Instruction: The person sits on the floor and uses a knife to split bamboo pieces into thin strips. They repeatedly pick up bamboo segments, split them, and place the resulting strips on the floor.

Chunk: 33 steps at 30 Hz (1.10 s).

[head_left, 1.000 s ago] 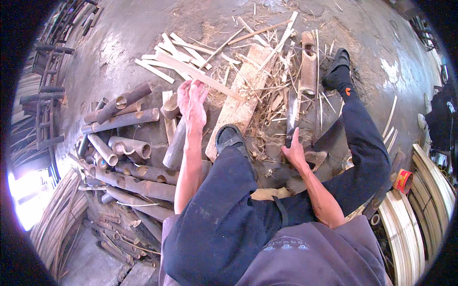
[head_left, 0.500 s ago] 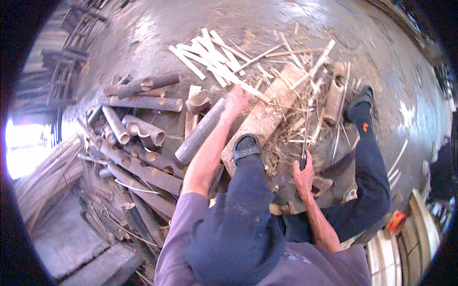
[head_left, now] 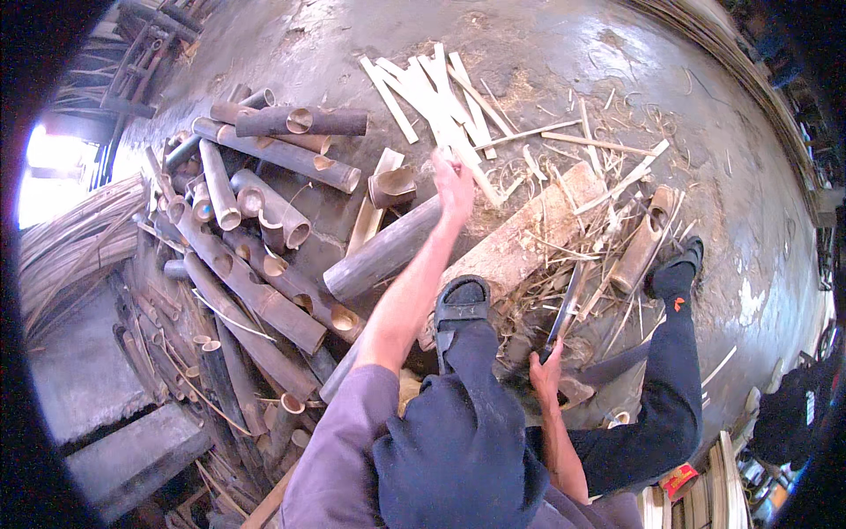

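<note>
My left hand (head_left: pixel 454 187) reaches to the near end of a pile of pale split bamboo strips (head_left: pixel 429 84). Its fingers are closed at a pale bamboo strip (head_left: pixel 483 179) that angles past the fingertips; their grip is partly hidden. In my right hand (head_left: pixel 546 375) is the dark handle of a long knife (head_left: pixel 567 304), its blade pointing away from me over the shavings. A worn wooden plank (head_left: pixel 520 229) lies between the hands, with my left sandalled foot (head_left: pixel 463 300) on its near end.
Dark bamboo tubes (head_left: pixel 251 286) with cut openings are heaped at the left. A thick bamboo pole (head_left: pixel 388 247) lies beside my left forearm. Shavings (head_left: pixel 551 256) and a short cut tube (head_left: pixel 643 242) lie near my right foot (head_left: pixel 674 273). Concrete blocks (head_left: pixel 141 454) sit lower left.
My left hand has shifted slightly, and the strip at its fingers now points more toward me. My right hand still holds the knife, its blade tilted slightly more. The whole view has shifted.
</note>
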Each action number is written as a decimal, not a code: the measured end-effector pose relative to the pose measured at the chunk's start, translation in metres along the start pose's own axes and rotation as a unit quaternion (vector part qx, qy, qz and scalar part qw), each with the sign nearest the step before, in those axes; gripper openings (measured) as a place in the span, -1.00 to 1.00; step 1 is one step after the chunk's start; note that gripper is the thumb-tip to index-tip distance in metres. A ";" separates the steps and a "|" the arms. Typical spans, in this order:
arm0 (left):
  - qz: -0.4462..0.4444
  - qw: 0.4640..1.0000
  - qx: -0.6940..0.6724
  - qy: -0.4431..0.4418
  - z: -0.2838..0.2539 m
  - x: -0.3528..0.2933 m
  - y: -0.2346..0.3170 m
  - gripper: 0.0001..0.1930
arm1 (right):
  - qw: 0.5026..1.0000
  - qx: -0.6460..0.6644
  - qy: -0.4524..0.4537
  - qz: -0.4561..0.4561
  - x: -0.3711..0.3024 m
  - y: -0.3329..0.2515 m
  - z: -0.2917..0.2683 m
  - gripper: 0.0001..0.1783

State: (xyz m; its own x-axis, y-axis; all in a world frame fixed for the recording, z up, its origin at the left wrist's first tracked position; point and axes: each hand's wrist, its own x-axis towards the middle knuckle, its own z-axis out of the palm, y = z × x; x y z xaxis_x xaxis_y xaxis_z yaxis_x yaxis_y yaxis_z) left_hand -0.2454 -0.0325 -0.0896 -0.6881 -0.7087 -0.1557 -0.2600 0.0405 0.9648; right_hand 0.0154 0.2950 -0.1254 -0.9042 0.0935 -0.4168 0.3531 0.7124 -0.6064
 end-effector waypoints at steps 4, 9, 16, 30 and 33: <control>-0.032 0.998 -0.050 0.037 -0.026 0.089 -0.044 -0.33 | 0.998 0.016 -0.059 0.034 -0.003 -0.019 0.006 -0.08; -0.048 0.997 0.050 -0.018 -0.019 0.124 -0.051 -0.19 | 0.997 -0.020 -0.055 0.053 0.000 -0.010 0.011 -0.09; -0.071 0.995 0.028 -0.059 -0.007 0.136 -0.069 -0.15 | 0.992 0.001 -0.079 0.097 0.001 -0.031 0.009 -0.09; -0.074 0.996 0.021 -0.047 -0.005 0.149 -0.081 -0.12 | 0.994 -0.002 -0.076 0.075 0.006 -0.032 0.011 -0.08; -0.063 0.997 0.028 -0.042 -0.007 0.154 -0.086 -0.09 | 0.993 -0.002 -0.088 0.085 0.001 -0.032 0.009 -0.08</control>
State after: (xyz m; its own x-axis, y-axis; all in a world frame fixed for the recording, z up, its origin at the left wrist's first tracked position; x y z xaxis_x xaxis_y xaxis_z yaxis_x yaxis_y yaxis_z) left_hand -0.3243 -0.1496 -0.1949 -0.7016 -0.6487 -0.2949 -0.3836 -0.0050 0.9235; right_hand 0.0056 0.2662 -0.1124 -0.7757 0.0906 -0.6246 0.4961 0.6992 -0.5147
